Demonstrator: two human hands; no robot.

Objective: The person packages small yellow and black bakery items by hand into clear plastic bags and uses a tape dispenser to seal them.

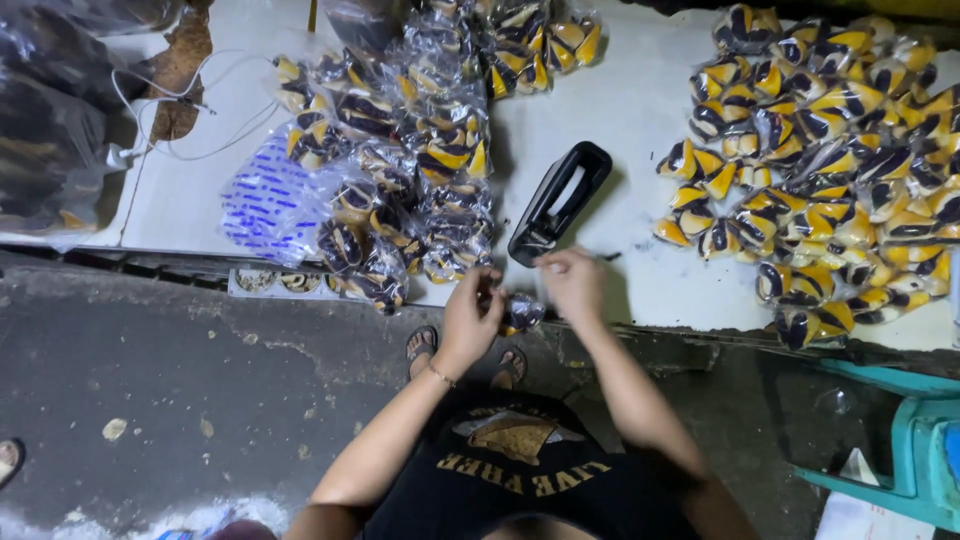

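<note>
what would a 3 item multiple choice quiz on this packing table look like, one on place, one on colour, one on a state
1. Where does the black stapler lie?
A. on the floor by the stool
B. on the white table, between the bagged pile and the loose pile
C. on top of the loose pile

2. What colours are the loose wedge snacks at the right?
A. yellow and dark brown
B. red and white
C. plain green

3. What are the hands doing?
A. both rest flat on the table
B. both are behind the person's back
C. the left hand and right hand are at a small clear bag at the table edge

Answers: 1 B, the stapler sits on bare table between the bagged snacks and the loose ones. 2 A, each piece shows yellow with dark swirls. 3 C, the bag lies between the two hands, fingers closed on it.
</note>
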